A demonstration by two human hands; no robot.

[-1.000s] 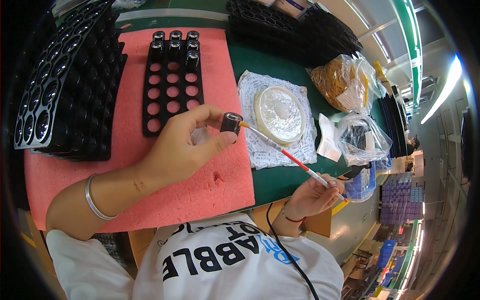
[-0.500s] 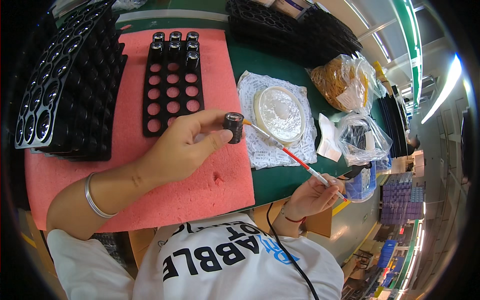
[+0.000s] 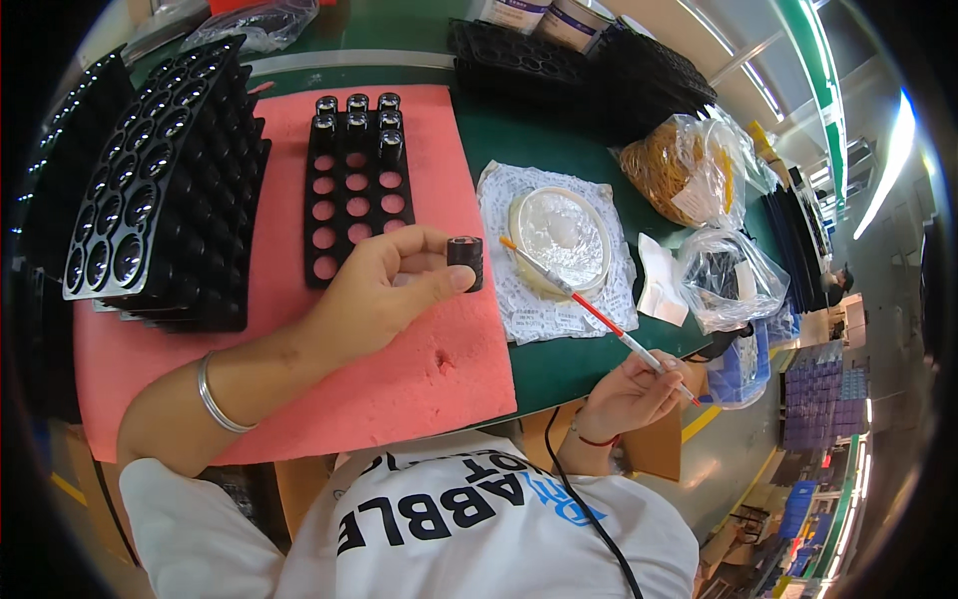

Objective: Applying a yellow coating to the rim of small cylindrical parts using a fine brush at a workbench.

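Between thumb and fingers, my left hand grips a small black ribbed cylinder, upright over the pink foam mat. A thin paintbrush with a red and white handle is pinched in my right hand. Its orange bristles point toward the cylinder but stand a little apart from it. Beneath the brush lies a round, pale, plastic-covered dish on a printed white sheet. Beyond my left hand, a flat black tray with round holes bears several shiny-topped black cylinders at its far end.
Stacked black moulded trays stand at the left, and more black trays at the back near some cans. On the right of the green table are a bag of yellowish strands, a clear bag and a folded white paper.
The brush tip, formerly at the cylinder's side, is now apart from it. The cylinder has turned slightly in my left hand's grip. The whole view has shifted somewhat.
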